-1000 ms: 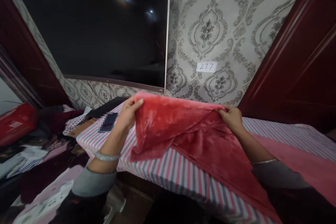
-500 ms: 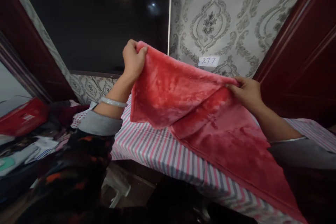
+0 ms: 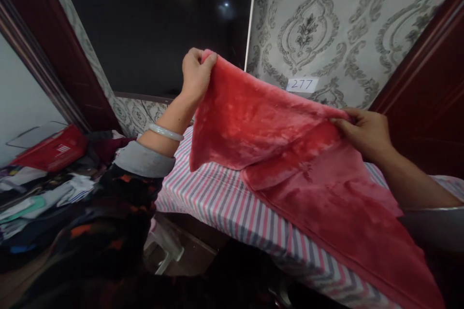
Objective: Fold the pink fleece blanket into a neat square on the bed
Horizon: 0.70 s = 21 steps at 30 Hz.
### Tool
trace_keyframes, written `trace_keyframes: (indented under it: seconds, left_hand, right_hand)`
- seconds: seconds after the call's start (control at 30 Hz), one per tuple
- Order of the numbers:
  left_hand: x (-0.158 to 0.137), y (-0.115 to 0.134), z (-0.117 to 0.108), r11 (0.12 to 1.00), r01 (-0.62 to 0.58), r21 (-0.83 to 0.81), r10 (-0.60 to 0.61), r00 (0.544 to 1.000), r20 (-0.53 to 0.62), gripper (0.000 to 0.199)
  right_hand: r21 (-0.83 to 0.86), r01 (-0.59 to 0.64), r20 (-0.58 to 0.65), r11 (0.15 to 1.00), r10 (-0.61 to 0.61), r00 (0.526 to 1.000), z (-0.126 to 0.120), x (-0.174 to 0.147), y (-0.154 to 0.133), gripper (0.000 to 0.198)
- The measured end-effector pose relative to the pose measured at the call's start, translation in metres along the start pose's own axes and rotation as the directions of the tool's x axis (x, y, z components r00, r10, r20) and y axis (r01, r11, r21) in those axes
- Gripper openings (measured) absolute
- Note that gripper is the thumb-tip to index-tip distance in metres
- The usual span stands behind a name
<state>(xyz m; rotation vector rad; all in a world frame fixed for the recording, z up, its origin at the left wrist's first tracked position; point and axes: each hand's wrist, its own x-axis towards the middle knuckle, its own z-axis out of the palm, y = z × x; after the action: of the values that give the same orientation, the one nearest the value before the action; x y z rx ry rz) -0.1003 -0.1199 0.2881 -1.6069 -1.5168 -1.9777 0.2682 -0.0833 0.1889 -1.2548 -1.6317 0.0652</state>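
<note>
A plush red blanket (image 3: 290, 154) is stretched between my two hands above a table covered with a striped cloth (image 3: 224, 198). My left hand (image 3: 197, 70), with a pale bangle on its wrist, is closed on the upper left corner. Further right and lower, my right hand (image 3: 368, 130) pinches the upper edge between thumb and fingers. Below that edge the blanket folds over itself, and its lower part slopes down to the right, over the striped cloth and past the table's front edge.
A dark television screen (image 3: 152, 29) and a paper marked 277 (image 3: 302, 85) are against the patterned wall. At the left, a red basket (image 3: 54, 149) stands among piled clothes (image 3: 72, 190). A white plastic stool (image 3: 168, 246) is under the table.
The view has turned slightly left, so everything appears shifted right. Both hands keep their hold on the blanket, its hanging left part swaying a little.
</note>
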Motion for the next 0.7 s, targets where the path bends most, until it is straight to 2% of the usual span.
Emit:
trace_keyframes:
  seconds: [0.2, 0.33, 0.4, 0.5, 0.57, 0.7]
  left_hand:
    - [0.017, 0.009, -0.020, 0.983, -0.185, -0.004, 0.184, 0.978, -0.094, 0.038]
    - [0.043, -0.017, -0.023, 0.979, -0.193, 0.071, 0.199, 0.976, -0.093, 0.032]
    - [0.053, -0.045, -0.014, 0.985, -0.111, 0.131, 0.121, 0.990, -0.070, 0.028]
    - [0.055, -0.103, 0.009, 0.967, 0.092, 0.236, -0.083, 0.995, -0.046, 0.026]
    - [0.046, -0.146, 0.027, 0.943, 0.193, 0.270, -0.195, 0.981, -0.021, 0.027]
    - [0.007, -0.233, 0.056, 0.883, 0.343, 0.321, -0.369, 0.929, 0.020, 0.027]
  right_hand:
    - [0.069, 0.092, -0.009, 0.993, -0.092, 0.996, -0.005, 0.014, -0.010, 0.015]
    - [0.055, 0.095, 0.061, 0.994, -0.098, 0.993, 0.012, 0.040, -0.021, 0.012]
    - [0.057, 0.095, 0.104, 0.994, -0.100, 0.990, 0.033, 0.054, -0.018, 0.010]
    - [0.028, 0.070, 0.258, 0.997, -0.074, 0.963, 0.084, 0.069, 0.001, 0.012]
    - [-0.040, 0.046, 0.389, 0.998, -0.026, 0.921, 0.127, 0.070, 0.019, 0.016]
    - [-0.148, 0.047, 0.487, 0.988, 0.031, 0.873, 0.210, 0.059, 0.054, 0.014]
